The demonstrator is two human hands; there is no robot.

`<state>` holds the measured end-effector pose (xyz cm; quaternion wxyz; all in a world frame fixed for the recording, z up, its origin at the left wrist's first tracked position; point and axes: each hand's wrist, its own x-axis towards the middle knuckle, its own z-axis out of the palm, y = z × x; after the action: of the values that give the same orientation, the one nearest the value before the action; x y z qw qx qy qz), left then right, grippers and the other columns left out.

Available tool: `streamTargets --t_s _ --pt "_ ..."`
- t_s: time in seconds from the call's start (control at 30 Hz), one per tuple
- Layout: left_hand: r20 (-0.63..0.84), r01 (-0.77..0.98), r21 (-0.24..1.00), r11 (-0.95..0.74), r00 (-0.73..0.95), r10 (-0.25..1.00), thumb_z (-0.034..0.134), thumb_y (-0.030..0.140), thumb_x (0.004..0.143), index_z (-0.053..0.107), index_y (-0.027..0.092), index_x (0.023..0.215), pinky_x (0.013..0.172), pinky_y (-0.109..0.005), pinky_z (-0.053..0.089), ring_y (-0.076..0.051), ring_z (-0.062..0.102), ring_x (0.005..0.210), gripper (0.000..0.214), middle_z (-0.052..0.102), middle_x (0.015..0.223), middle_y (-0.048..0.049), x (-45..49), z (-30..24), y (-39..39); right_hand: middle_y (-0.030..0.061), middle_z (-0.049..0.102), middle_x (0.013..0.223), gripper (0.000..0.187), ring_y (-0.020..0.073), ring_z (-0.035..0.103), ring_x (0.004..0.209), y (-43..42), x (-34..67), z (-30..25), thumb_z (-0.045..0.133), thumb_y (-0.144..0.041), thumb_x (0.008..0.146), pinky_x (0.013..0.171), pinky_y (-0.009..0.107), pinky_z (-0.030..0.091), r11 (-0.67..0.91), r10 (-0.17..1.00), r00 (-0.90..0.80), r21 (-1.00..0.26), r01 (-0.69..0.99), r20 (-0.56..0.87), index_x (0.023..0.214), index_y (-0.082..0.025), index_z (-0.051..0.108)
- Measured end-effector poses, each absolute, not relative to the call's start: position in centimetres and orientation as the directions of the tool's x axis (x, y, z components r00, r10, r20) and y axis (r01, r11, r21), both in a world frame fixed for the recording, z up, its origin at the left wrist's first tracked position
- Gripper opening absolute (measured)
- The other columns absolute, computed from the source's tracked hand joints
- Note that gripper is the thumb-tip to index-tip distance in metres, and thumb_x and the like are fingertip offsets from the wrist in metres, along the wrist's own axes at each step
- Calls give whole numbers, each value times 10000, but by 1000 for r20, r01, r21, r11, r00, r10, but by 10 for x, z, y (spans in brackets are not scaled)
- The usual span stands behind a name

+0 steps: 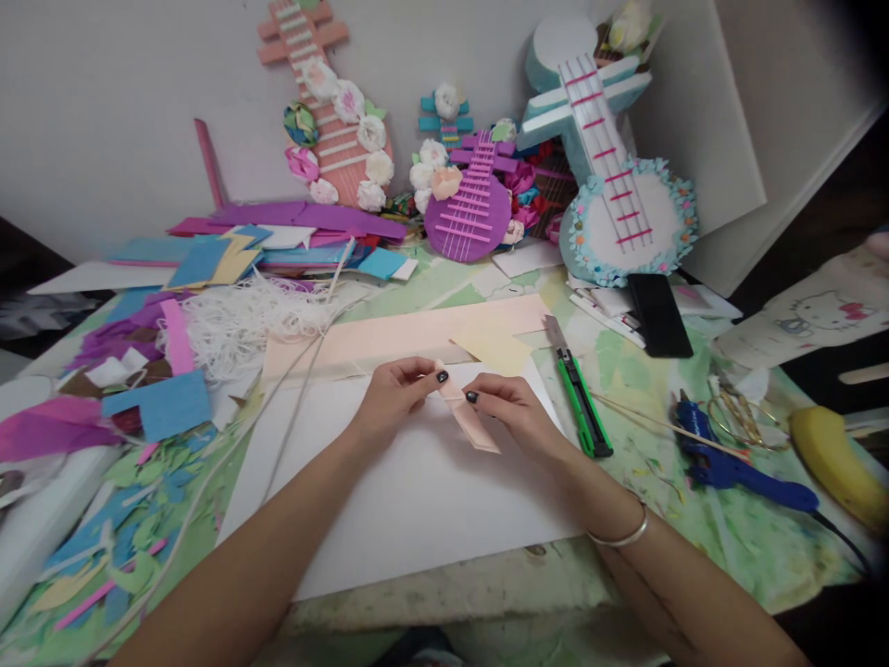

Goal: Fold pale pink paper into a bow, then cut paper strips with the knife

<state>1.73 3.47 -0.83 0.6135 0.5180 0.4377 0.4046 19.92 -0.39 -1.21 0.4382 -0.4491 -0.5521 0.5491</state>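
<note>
A narrow peach paper strip point(469, 421) is held above a white sheet point(403, 519). My left hand point(395, 394) pinches its upper end between thumb and fingers. Closed on the strip's side is my right hand point(510, 408), thumb on top; its lower end slants free toward the right. Just beyond the hands lie a long peach paper piece point(389, 333) and a pale yellow paper piece point(493, 347). A green utility knife point(582, 403) with its blade out rests right of my right hand.
Finished paper lutes point(472, 204) lean on the wall. White string point(250, 320) and paper scraps point(139, 519) fill the left. At right are a blue glue gun point(736, 468), a banana point(837, 463) and a black phone point(659, 315).
</note>
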Motion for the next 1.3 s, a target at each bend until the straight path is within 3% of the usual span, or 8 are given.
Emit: streamTargets --t_s 0.2,0.27,0.37,0.5,0.73,0.93,1.3 --pt "-24 115 993 -3 231 973 754 407 651 663 168 893 494 -213 266 -63 353 527 352 603 772 1 17 -5 33 6 576 602 241 102 455 551 -5 191 -13 648 -377 692 517 235 326 -42 997 -61 -987 157 -52 681 -137 668" --pt "61 242 964 -107 191 980 768 363 646 645 193 933 522 -216 284 -74 348 541 356 595 750 22 17 -5 32 22 604 609 266 113 479 566 -4 191 -13 644 -395 683 525 238 345 -33 999 -6 -986 164 -35 674 -131 679" --pt "244 458 831 -316 211 946 760 344 672 614 195 804 547 -225 303 -89 376 543 246 523 626 47 19 -7 28 49 654 644 284 134 522 594 -3 193 -15 644 -398 681 556 253 380 -47 998 47 -982 182 -39 703 -123 711" --pt "336 460 757 -464 336 880 671 310 773 575 184 628 566 -239 341 -102 424 568 215 496 632 21 24 -11 22 48 663 637 272 135 525 589 -3 194 -20 633 -377 705 557 254 369 -76 995 73 -968 238 -60 707 -125 735" --pt "223 164 937 -309 401 889 617 208 781 511 174 599 832 -304 459 -163 609 892 214 643 878 -52 28 -14 20 0 559 509 248 97 443 498 -2 195 -24 671 -367 692 493 236 313 -85 992 112 -969 233 -60 595 -139 670" --pt "101 118 982 -150 344 933 613 184 729 453 168 555 762 -323 513 -180 662 829 237 702 891 -86 26 -11 21 9 586 524 314 78 410 416 4 202 -20 663 -442 687 430 232 296 -92 991 -89 -993 72 -99 591 -145 633" --pt "72 41 995 -89 310 948 604 132 695 450 172 547 821 -340 517 -179 676 841 217 721 861 -74 24 -11 23 -2 594 542 199 103 502 523 5 205 -19 639 -307 709 564 248 380 -3 999 -44 -993 122 -9 580 -156 629"
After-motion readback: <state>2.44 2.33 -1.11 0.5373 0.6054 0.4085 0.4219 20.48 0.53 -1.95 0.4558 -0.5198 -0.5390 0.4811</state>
